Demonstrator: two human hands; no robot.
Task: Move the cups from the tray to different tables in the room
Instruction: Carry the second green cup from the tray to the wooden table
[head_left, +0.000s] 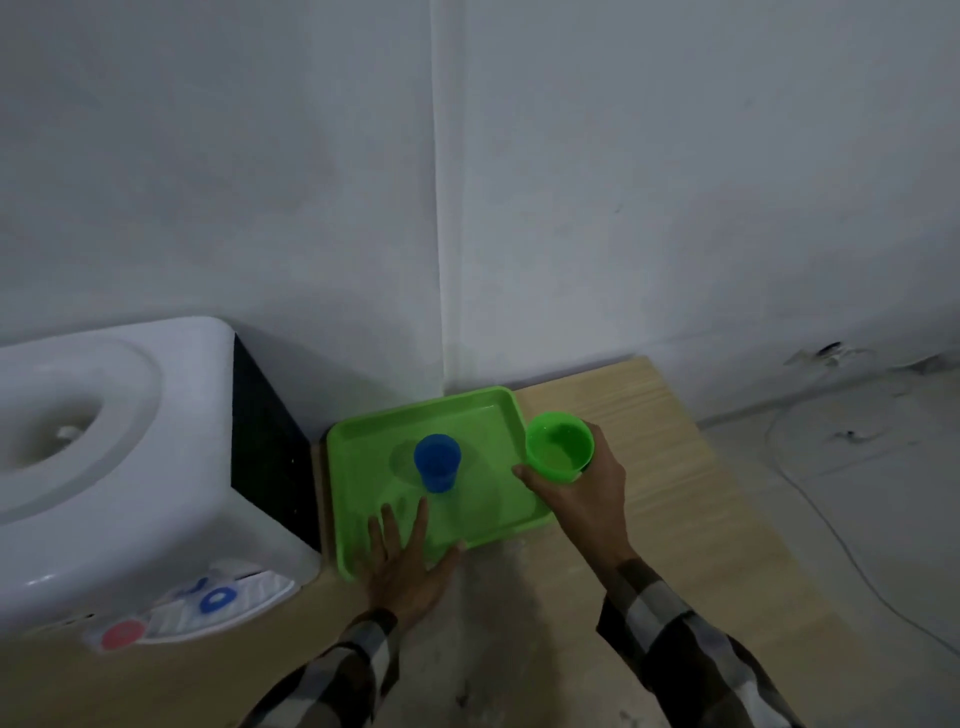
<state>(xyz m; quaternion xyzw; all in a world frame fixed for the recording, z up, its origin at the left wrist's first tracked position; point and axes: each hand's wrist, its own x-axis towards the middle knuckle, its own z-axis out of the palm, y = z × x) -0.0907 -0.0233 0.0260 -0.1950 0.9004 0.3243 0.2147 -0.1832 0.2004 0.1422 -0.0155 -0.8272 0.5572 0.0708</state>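
To my left on the light wooden bench (675, 519) stands a white plastic water dispenser (104, 467) with black side panel, its blue tap (218, 599) and red tap (122, 635) facing me. Behind rises a pale grey painted wall (623, 182); a thin cable (831, 545) trails across the grey floor (883, 467) on the right.

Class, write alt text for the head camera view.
A person's right hand grips a green cup at the right edge of a green tray on a wooden table. Their left hand lies flat on the tray near a blue cup.
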